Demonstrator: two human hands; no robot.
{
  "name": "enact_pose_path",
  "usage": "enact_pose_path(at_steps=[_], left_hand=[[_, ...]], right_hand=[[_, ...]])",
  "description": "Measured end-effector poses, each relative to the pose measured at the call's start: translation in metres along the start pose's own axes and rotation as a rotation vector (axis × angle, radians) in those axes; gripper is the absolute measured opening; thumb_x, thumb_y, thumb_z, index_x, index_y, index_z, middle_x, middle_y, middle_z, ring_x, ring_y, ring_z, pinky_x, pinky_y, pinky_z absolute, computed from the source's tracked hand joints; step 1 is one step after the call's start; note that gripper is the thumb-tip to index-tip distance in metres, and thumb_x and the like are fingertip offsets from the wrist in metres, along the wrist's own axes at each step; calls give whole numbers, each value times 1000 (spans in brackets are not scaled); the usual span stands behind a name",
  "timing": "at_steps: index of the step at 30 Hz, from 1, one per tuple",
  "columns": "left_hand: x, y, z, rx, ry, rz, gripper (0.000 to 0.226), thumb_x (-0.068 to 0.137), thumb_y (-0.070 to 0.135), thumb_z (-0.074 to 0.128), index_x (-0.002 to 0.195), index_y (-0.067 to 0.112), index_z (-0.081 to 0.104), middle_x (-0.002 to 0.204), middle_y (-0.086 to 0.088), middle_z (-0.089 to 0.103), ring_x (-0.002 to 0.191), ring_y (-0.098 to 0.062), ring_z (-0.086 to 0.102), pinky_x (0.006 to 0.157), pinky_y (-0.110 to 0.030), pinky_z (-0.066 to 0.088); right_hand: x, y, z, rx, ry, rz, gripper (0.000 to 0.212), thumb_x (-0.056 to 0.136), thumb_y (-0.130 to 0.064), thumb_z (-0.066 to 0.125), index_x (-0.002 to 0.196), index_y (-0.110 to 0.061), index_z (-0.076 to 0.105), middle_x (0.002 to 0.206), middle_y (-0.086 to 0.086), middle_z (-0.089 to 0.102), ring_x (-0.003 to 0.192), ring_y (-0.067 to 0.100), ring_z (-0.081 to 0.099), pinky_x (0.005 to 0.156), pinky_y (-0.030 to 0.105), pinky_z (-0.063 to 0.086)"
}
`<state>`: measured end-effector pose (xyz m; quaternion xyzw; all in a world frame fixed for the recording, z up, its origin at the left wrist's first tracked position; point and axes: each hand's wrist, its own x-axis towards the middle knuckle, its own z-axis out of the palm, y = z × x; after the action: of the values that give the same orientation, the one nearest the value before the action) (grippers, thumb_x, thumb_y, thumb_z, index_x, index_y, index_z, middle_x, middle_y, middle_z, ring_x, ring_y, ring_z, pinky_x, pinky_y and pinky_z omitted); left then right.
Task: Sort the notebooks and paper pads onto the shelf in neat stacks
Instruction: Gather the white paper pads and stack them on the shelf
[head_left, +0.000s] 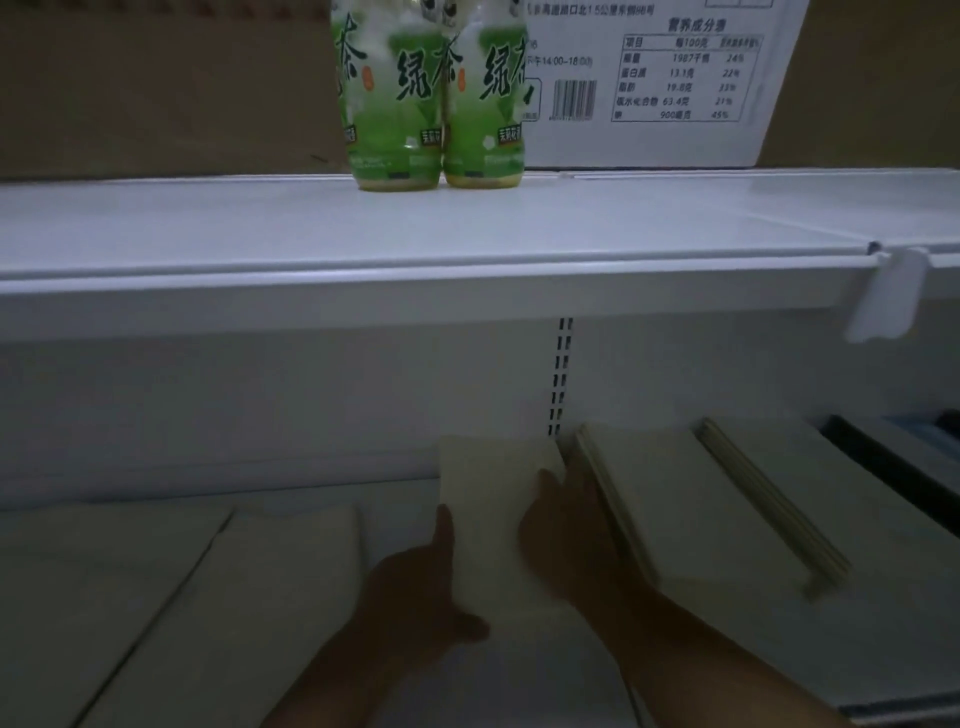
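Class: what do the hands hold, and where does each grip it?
One pale cream rectangular paper pad: left hand grips its left edge, right hand its right edge.

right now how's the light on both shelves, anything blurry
Head view: the upper shelf and green bottles are brightly lit; the lower shelf lies in shadow, so the left hand, right hand and the pad they hold look dim and soft-edged.

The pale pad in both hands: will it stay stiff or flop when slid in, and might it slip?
The pale pad probably stays fairly stiff: it shows no sag between the left hand and right hand. Likely light, held only at its edges. Its cover looks smooth, so it may slide easily.
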<state>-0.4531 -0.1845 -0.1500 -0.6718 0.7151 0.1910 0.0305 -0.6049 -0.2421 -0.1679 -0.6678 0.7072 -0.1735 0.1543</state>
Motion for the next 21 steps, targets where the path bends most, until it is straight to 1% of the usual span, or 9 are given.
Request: enact_pose_path(at_steps=[2, 4, 7, 10, 13, 16, 17, 19, 21], left_hand=[[-2, 3, -1, -9, -1, -25, 121, 78, 54, 67, 146, 14, -24, 142, -9, 45, 129, -22, 45, 95, -24, 36], [-4, 6, -2, -14, -1, -49, 120, 78, 51, 68, 147, 15, -23, 145, -10, 42, 131, -22, 42, 96, -23, 35], [-6, 9, -2, -63, -1, -67, 120, 77, 47, 71, 147, 17, -22, 149, -11, 37, 134, -23, 39, 100, -24, 34], [-16, 7, 2, -153, 71, -59, 113, 79, 46, 69, 149, 25, -17, 151, -8, 35, 135, -22, 38, 105, -25, 34], [-40, 4, 17, -153, 229, 8, 89, 88, 46, 57, 152, 28, -4, 156, 3, 24, 138, -15, 33, 108, -22, 30], [-66, -15, 33, -103, 343, 56, 72, 92, 46, 52, 151, 32, 13, 158, 11, 17, 143, -7, 21, 111, -14, 16], [-73, -26, 34, -77, 349, 48, 70, 92, 46, 52, 150, 32, 17, 158, 11, 14, 144, -6, 16, 111, -13, 11], [-83, -53, 35, -27, 303, -7, 77, 89, 55, 51, 151, 29, 15, 159, 10, 4, 146, -8, 5, 115, -19, 4], [-90, -74, 38, 90, 190, -40, 98, 77, 78, 35, 153, 25, 3, 160, 5, -8, 147, -15, -8, 118, -32, -4]], right_hand=[[2, 1, 6, -127, 121, -110, 36, 86, -22, 43, 119, -12, 56, 156, 20, 12, 140, 38, 23, 106, 47, 35], [1, 0, 10, -211, 187, -179, 36, 84, -23, 47, 114, -10, 60, 150, 23, 30, 136, 40, 31, 106, 51, 33], [1, 0, 6, -219, 176, -276, 29, 85, -23, 45, 105, -12, 63, 121, 14, 57, 114, 35, 51, 96, 44, 42], [5, 7, 5, -205, 174, -289, 21, 85, -22, 45, 95, -14, 62, 104, 8, 60, 100, 29, 55, 86, 39, 44], [8, 8, 8, -252, 197, -316, 13, 71, -18, 51, 72, -12, 63, 81, 10, 63, 77, 32, 62, 72, 41, 51], [3, 6, 3, -372, 123, -342, 20, 87, -26, 44, 89, -16, 62, 99, 6, 63, 93, 28, 60, 82, 35, 46], [3, 4, 0, -389, 160, -378, 24, 91, -27, 39, 95, -16, 60, 105, 5, 61, 99, 26, 58, 85, 34, 45], [-1, -3, -6, -397, 154, -382, 29, 95, -27, 34, 105, -16, 59, 114, 5, 59, 106, 25, 56, 89, 32, 44], [-13, -16, -10, -318, 205, -448, 30, 88, -22, 40, 99, -13, 66, 108, 7, 65, 102, 29, 61, 87, 35, 48]])
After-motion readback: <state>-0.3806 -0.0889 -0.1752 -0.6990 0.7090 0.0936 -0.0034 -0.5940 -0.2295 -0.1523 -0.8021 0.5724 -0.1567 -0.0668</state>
